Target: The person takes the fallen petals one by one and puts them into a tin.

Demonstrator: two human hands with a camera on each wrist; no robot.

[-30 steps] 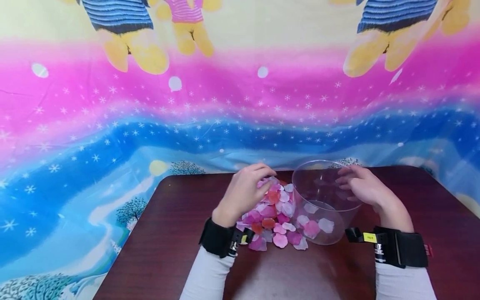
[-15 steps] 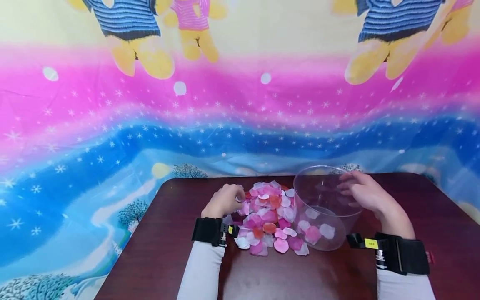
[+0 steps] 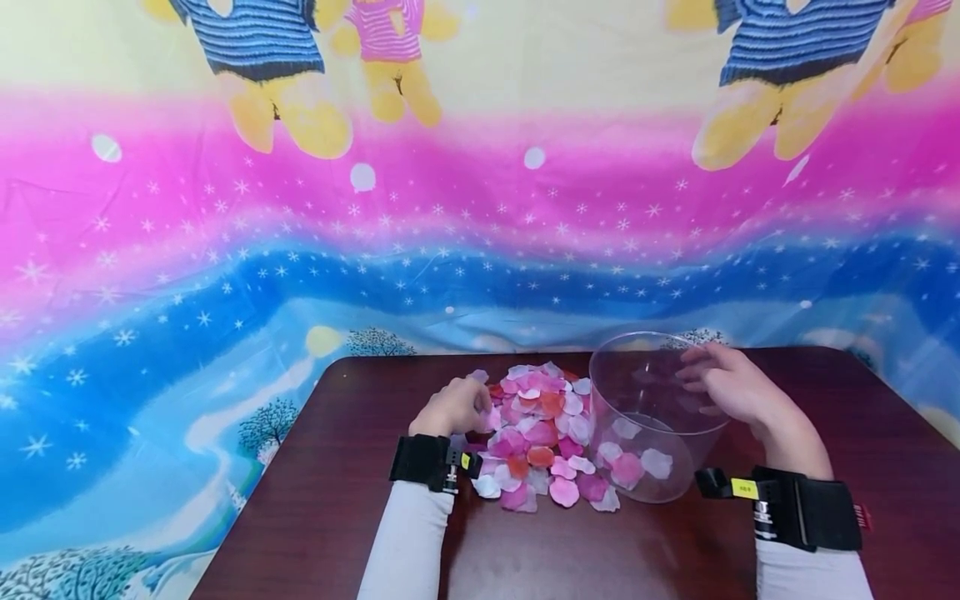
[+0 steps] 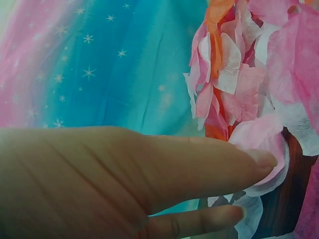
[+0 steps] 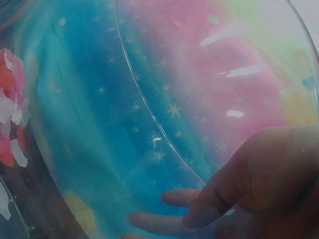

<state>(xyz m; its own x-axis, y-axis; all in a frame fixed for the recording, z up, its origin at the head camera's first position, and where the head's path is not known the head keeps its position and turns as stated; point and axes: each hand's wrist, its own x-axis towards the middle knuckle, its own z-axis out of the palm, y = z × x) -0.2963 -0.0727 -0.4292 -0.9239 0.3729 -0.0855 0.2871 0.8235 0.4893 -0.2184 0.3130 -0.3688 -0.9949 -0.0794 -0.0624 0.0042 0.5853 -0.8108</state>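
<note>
From the head camera I see my left hand [image 3: 452, 407] at the left edge of the pile of petals [image 3: 542, 433], fingers curled down into it; in the left wrist view the thumb and a finger [image 4: 209, 164] reach forward and touch a pale pink petal [image 4: 264, 144], though I cannot tell whether that petal is actually pinched or only touched. The pile, a mix of pink, white and orange-red pieces, lies on the dark brown table [image 3: 337, 500], just left of the clear plastic container [image 3: 648, 417] and touching its wall. A few petals lie inside the container at its bottom. My right hand [image 3: 731, 387] rests against the container's right side near the rim, fingers spread wide and loosely bent along the wall; the right wrist view shows those fingers [image 5: 199, 209] through the transparent plastic. Behind the table hangs a bright cartoon-print cloth [image 3: 300, 250].
</note>
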